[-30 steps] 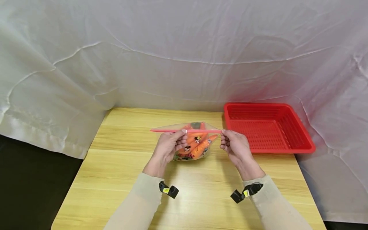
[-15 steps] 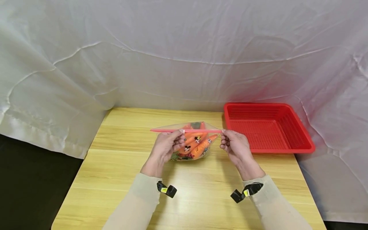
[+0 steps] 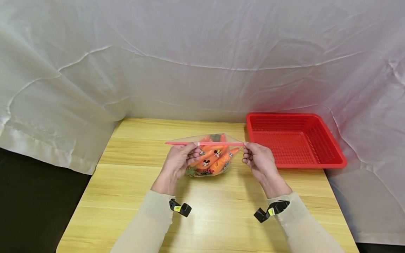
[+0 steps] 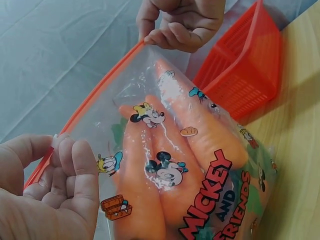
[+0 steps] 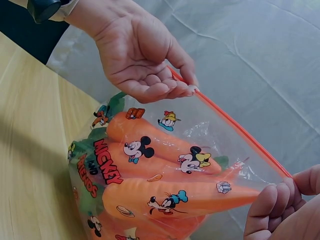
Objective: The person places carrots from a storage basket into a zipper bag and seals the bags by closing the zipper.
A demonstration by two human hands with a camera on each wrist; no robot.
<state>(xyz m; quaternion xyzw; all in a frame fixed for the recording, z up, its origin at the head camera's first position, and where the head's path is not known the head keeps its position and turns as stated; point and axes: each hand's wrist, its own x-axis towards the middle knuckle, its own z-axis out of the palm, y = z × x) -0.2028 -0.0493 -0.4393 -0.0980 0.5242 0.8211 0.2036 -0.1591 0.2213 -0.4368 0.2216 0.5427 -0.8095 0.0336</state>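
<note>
A clear zip bag with cartoon prints hangs upright between the hands, over the table. Several orange carrots with green parts show through its plastic. Along its top runs a red zip strip, pulled straight. My left hand pinches the small white slider between thumb and finger, left of the strip's middle. The strip's right end is pinched by my right hand. In the right wrist view, the left hand's fingers partly cover the strip left of the slider.
A red plastic basket with perforated walls stands at the back right of the wooden table, just beyond the right hand. Pale cloth hangs behind the table and along both sides.
My left hand has slid leftward along the red strip, taking the white slider with it. The right hand and the bag have stayed in place.
</note>
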